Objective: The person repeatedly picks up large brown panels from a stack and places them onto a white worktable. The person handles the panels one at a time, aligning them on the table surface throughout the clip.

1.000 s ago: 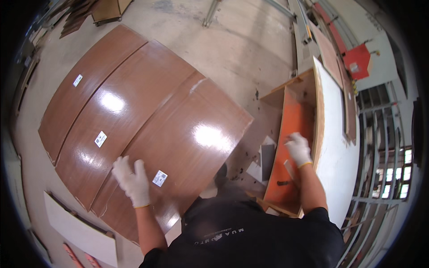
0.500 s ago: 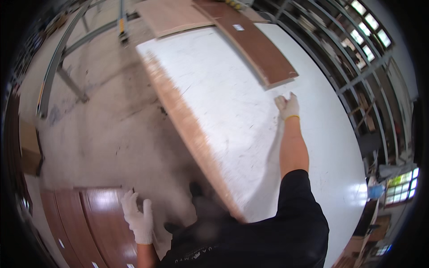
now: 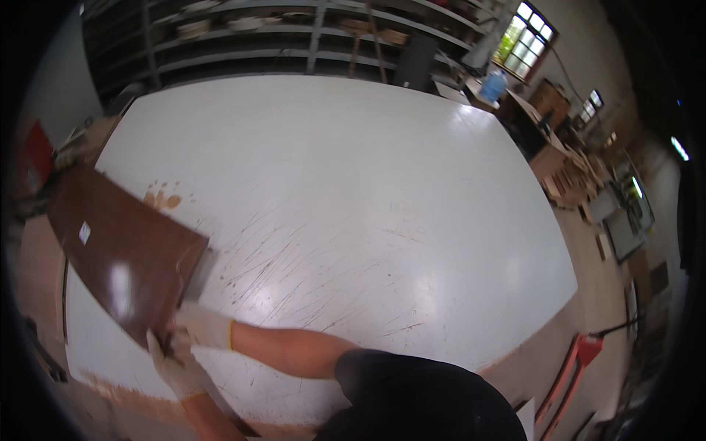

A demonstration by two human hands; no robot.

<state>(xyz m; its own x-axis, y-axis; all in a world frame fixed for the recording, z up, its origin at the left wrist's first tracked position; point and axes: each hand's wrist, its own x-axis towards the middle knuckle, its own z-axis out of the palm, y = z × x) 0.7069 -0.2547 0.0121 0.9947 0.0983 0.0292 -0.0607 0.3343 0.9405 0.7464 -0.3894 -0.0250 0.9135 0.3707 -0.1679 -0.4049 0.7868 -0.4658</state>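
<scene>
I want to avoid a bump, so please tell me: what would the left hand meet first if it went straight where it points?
Most likely the brown panel: the left hand is at its near corner, though blur hides whether they touch.

Grey shelves point(image 3: 315, 44) line the back, with a blue jug point(image 3: 493, 86) and paned window point(image 3: 525, 40) to their right; a red pallet jack point(image 3: 587, 351) stands lower right.

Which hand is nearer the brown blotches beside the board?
Right. The right hand, at the brown board, is below the blotches in the picture; the left hand is lower, farther from them.
</scene>
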